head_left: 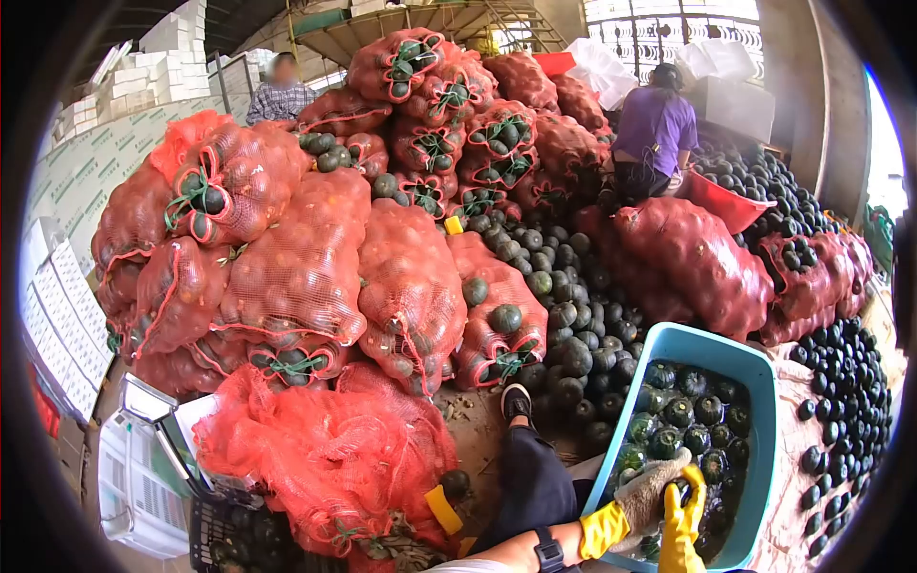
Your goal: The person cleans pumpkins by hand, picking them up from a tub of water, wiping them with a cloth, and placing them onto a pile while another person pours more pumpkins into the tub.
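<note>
A blue tub (770,420) of water stands at the lower right with several dark green squashes (709,410) in it. Over its near left part, my left hand (645,501), in a tan glove above a yellow cuff, is closed on a dark squash (681,489). My right hand (683,516), in a yellow rubber glove, is closed around the same squash from the right. The two gloves mostly cover it. A dark watch is on my left wrist.
Red mesh sacks (296,258) of squashes are piled ahead, with loose squashes (573,353) beside them. Empty red netting (325,449) lies lower left. More squashes (841,420) cover the right floor. A person in purple (654,129) and another in a checked shirt (279,100) are farther back.
</note>
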Available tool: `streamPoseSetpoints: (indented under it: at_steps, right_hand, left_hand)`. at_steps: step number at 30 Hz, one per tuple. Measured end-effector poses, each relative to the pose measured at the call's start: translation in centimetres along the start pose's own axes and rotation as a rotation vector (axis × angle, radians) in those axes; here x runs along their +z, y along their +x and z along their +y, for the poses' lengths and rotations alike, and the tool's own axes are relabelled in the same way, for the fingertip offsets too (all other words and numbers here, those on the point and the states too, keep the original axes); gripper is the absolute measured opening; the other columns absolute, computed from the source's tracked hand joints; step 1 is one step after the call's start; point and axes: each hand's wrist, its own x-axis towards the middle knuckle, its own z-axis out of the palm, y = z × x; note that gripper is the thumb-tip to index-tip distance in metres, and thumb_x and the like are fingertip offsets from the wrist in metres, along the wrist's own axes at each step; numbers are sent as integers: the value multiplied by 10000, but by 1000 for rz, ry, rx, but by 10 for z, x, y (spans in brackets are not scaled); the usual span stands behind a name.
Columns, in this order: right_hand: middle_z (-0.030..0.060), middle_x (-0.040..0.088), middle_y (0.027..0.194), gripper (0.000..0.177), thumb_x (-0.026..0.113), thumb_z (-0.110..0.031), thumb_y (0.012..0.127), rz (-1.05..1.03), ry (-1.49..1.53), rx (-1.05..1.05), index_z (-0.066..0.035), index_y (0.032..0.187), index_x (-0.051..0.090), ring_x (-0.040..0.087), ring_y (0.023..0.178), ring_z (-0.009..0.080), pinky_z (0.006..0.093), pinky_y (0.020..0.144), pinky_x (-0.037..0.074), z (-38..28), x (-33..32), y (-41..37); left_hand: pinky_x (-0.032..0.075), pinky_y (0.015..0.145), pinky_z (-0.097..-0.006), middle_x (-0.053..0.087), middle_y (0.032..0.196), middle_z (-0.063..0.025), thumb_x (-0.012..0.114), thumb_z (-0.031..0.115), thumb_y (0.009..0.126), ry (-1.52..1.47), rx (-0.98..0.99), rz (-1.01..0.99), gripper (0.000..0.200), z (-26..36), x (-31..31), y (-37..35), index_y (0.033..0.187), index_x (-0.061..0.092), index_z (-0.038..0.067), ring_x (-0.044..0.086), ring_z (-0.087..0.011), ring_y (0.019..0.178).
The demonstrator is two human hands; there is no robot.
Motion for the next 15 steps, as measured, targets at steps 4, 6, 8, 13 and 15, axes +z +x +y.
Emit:
streamPoseSetpoints:
  at_steps: [4,6,8,13,15]
  right_hand:
    - [162,568,1463,518,741,-149,951,139,24,346,-75,1433,568,538,1349,309,428,1184,398,26,-9,38]
    - [145,587,1432,531,732,-202,938,-117,87,269,-90,1433,578,540,1356,313,429,1195,384,-35,-10,12]
    - [186,557,1500,543,721,-180,936,-176,-17,-1,-76,1446,567,497,1434,363,429,1240,338,-31,-10,-7]
    - [224,512,1552,545,771,-209,956,101,-298,14,-13,1421,565,467,1458,398,461,1256,315,79,-15,34]
    - [174,578,1410,480,781,-247,978,186,-277,128,-31,1363,593,536,1318,334,425,1172,382,106,-9,34]
  left_hand:
    - [505,1104,-374,651,1343,-152,533,197,1094,-226,26,-374,359,-41,-60,43,1425,575,64,645,-275,1201]
    - [478,1141,-363,641,1369,-163,533,132,1079,552,411,-284,385,-20,-104,48,1448,551,24,633,-279,1232]
    - [480,1134,-364,642,1361,-160,535,137,1079,710,280,25,381,-5,-59,17,1443,554,26,634,-276,1228]
    - [486,1117,-368,646,1342,-153,539,148,1079,698,227,82,372,-3,-51,18,1432,563,30,635,-268,1216]
    - [488,1110,-370,647,1334,-150,541,153,1079,719,236,84,369,-4,-51,21,1427,566,32,636,-265,1211]
